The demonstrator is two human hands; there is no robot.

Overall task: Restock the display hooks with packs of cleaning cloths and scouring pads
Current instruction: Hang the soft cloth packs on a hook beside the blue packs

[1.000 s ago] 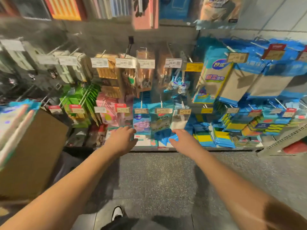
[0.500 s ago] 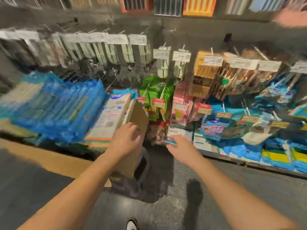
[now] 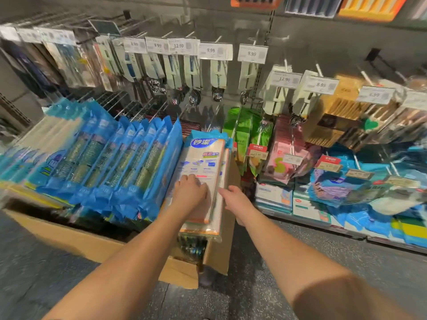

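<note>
In the centre of the frame the left hand lies on the front of a white cleaning cloth pack with a blue top. The fingers are bent over the face of the pack and press on it; if the thumb goes around the edge, I cannot tell. The right hand is just beside the right edge of the same pack, with the fingers stretched toward it — whether they touch it is not clear.

This pack stands upright at the right end of an open cardboard box, which takes the lower left of the frame. More packs of the same kind stand behind it. To the left of it, a long row of blue scouring pad packs fills the box and leans toward the left.

On the right side of the frame the display hooks carry green, pink and blue packs, with small price labels at the front. In the upper part, white price tags hang above a row of metal spoons — some tags read 9.99 and 12.90.
</note>
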